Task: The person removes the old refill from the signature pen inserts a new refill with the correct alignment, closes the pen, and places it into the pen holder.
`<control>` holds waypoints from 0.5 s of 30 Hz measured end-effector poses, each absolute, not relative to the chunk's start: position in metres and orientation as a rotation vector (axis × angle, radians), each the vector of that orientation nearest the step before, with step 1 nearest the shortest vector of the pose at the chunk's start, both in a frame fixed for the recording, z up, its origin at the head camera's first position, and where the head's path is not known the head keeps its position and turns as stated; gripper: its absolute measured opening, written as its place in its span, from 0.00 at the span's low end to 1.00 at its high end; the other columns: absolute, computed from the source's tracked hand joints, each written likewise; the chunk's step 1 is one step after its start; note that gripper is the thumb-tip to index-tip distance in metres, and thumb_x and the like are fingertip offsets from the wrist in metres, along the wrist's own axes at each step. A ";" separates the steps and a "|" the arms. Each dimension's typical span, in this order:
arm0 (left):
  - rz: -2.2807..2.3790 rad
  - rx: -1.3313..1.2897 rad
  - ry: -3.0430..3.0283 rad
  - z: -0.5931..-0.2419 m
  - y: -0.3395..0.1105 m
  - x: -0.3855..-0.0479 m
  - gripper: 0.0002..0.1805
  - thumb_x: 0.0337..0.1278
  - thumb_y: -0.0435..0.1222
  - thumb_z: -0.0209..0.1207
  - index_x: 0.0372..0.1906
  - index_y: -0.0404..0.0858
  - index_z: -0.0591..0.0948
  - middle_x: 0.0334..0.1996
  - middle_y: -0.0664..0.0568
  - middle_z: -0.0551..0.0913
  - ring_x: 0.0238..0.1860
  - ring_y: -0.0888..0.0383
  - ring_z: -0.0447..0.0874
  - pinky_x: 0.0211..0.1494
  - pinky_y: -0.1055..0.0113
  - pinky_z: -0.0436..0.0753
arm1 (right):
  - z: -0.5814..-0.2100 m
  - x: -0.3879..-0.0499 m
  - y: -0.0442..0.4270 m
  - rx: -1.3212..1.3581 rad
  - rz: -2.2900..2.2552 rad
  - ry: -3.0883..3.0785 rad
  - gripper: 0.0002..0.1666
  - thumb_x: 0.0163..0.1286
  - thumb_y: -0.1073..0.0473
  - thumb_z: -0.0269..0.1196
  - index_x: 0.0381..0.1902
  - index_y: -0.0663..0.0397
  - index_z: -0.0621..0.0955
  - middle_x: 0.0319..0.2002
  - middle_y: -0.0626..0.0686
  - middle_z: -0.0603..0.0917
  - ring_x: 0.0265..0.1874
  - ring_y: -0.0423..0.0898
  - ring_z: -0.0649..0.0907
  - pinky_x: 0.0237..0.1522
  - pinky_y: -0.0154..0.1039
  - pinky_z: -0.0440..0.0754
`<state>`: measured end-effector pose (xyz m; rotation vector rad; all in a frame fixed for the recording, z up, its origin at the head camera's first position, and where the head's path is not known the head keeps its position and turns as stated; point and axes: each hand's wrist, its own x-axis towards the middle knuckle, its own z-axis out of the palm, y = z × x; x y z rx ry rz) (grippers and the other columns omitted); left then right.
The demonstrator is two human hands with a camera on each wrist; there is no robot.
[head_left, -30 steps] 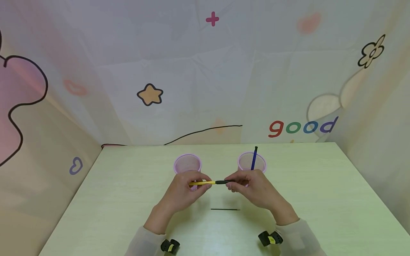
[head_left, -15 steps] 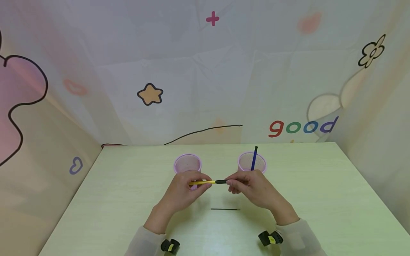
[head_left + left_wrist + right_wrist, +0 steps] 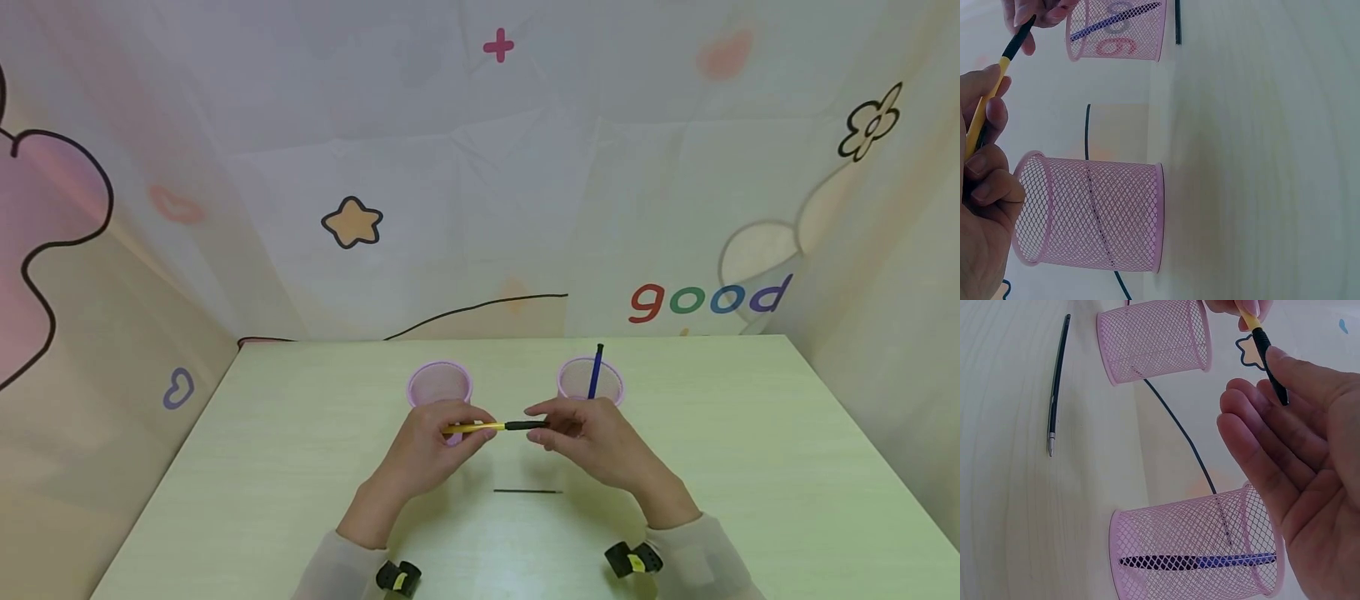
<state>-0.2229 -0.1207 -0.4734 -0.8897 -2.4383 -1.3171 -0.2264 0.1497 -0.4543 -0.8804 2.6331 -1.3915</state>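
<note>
Between thumb and fingers, my left hand (image 3: pixel 423 454) grips the yellow barrel of a ballpoint pen (image 3: pixel 517 426), held level above the table. The pen's black grip end points at my right hand (image 3: pixel 603 446). That hand's index finger and thumb stand apart around the black end, and its other fingers lie loosely bent in the right wrist view. Whether the right thumb touches the pen is hard to tell. Below both hands, a thin black pen refill (image 3: pixel 1057 384) with a metal tip lies on the table.
Behind my left hand stands a pink mesh pen cup (image 3: pixel 1094 215). A second pink mesh cup (image 3: pixel 1191 519), behind my right hand, holds a blue pen (image 3: pixel 596 371). The pale table (image 3: pixel 262 467) meets a printed cloth backdrop (image 3: pixel 450 208) at its far edge.
My right finger and thumb have parted from the pen's black end, showing more of it. My left hand and the pen stay in place; the refill has not moved.
</note>
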 end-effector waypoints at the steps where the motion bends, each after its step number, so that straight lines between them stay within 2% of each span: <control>1: -1.316 -0.890 -2.438 -0.473 -0.121 -0.223 0.05 0.62 0.39 0.72 0.41 0.50 0.90 0.36 0.64 0.88 0.32 0.66 0.77 0.35 0.72 0.80 | -0.454 -0.226 0.150 -0.881 -1.390 2.648 0.16 0.69 0.54 0.72 0.53 0.49 0.87 0.34 0.47 0.90 0.31 0.39 0.87 0.37 0.33 0.86; 5: -1.305 -0.898 -2.431 -0.474 -0.121 -0.223 0.04 0.62 0.39 0.71 0.41 0.50 0.90 0.36 0.64 0.88 0.32 0.66 0.77 0.35 0.71 0.80 | -0.454 -0.226 0.149 -0.881 -1.396 2.691 0.14 0.66 0.57 0.74 0.50 0.49 0.88 0.36 0.44 0.91 0.33 0.36 0.87 0.39 0.33 0.87; 12: -1.313 -0.908 -2.427 -0.474 -0.121 -0.224 0.04 0.64 0.40 0.70 0.41 0.51 0.90 0.36 0.65 0.88 0.33 0.66 0.78 0.35 0.59 0.84 | -0.453 -0.226 0.148 -0.870 -1.404 2.717 0.07 0.66 0.60 0.74 0.42 0.49 0.88 0.36 0.43 0.90 0.33 0.36 0.87 0.39 0.33 0.86; 15: -1.321 -0.912 -2.425 -0.474 -0.121 -0.224 0.04 0.63 0.40 0.71 0.42 0.51 0.90 0.37 0.64 0.88 0.33 0.66 0.78 0.35 0.59 0.84 | -0.453 -0.225 0.148 -0.861 -1.402 2.715 0.06 0.66 0.59 0.74 0.41 0.49 0.89 0.35 0.43 0.90 0.32 0.36 0.86 0.38 0.33 0.86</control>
